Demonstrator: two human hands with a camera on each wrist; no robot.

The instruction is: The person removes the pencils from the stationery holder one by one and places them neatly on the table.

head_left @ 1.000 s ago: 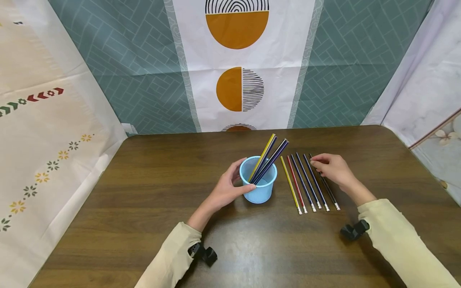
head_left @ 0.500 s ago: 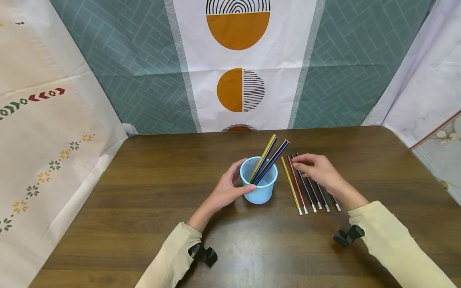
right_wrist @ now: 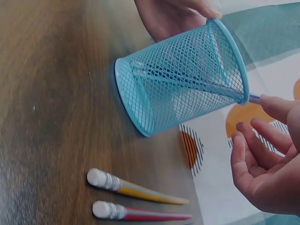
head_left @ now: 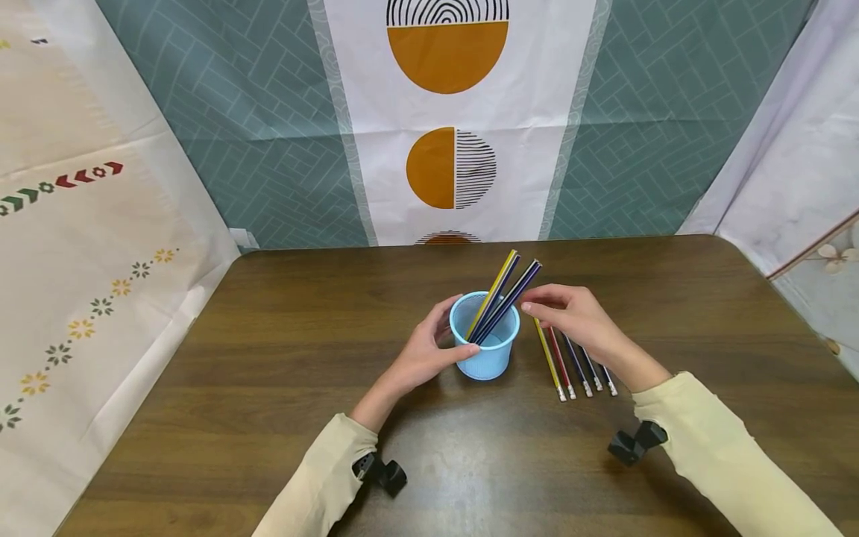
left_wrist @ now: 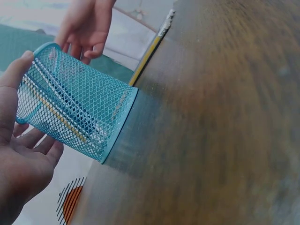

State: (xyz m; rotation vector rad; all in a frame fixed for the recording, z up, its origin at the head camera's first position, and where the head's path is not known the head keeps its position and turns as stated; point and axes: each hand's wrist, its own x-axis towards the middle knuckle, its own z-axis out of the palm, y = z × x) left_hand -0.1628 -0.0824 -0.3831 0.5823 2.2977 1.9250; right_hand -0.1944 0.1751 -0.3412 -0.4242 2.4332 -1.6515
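A light-blue mesh pencil cup (head_left: 485,364) stands on the table, steadied by my left hand (head_left: 423,352), its thumb and fingers curled about the rim. Leaning inside are a yellow pencil (head_left: 497,280) and several dark blue or black pencils (head_left: 523,281). Just right of the rim hovers my right hand (head_left: 579,317), fingers loosely bent; no pencil shows in its grasp in either wrist view. Below it lies a row with a yellow pencil (head_left: 549,365), a red pencil (head_left: 561,363) and several dark pencils (head_left: 578,364), eraser ends toward me. The hand hides their far ends.
The brown wooden table (head_left: 295,373) runs up to a teal patterned cloth (head_left: 268,149) with a white printed panel. Light cloths hang at both sides. Black wrist-camera mounts (head_left: 380,473) stick out from the sleeves.
My right hand has moved left across the pencil row, from the rightmost black pencil to beside the cup. The left hand and cup have stayed in place.
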